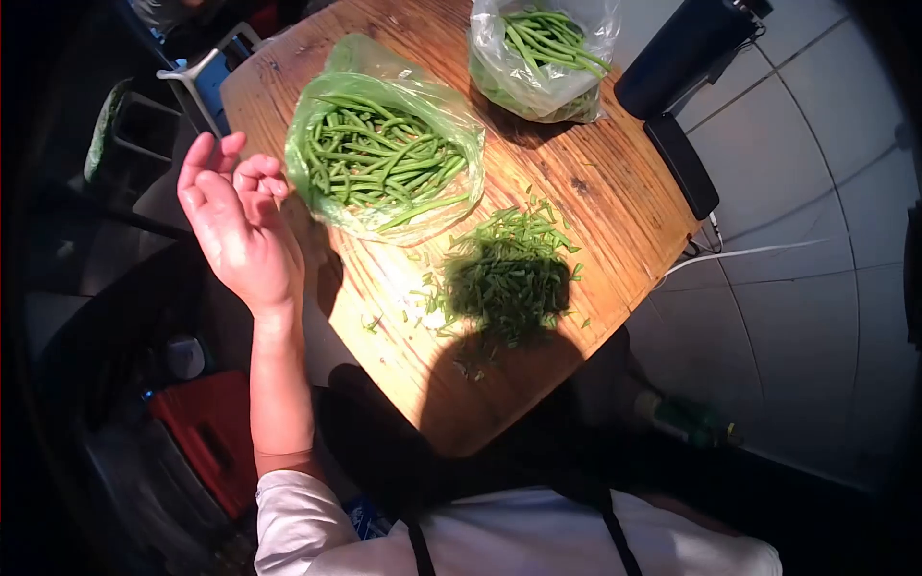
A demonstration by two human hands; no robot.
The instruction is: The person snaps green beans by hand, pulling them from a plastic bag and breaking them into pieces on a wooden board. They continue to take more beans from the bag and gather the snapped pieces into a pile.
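My left hand (235, 226) is raised just left of the open green plastic bag (331, 213), its fingers loosely curled and apart. I see nothing held in it. Whole green beans (375, 154) fill the bag on the wooden table. Nearer to me lies a loose heap of short cut green bean pieces (509, 259), partly under a dark shadow, with bits scattered around it. A clear plastic bag (490, 72) with more green beans stands upright at the far side. I cannot make out my right hand in the dark area at the lower right.
A dark cylindrical bottle (687, 53) and a black flat object (682, 165) are at the wooden table's (615, 206) right edge. A white cable (749, 250) runs over the tiled floor. A green object (687, 420) shows dimly at lower right; a red object (206, 437) is at lower left.
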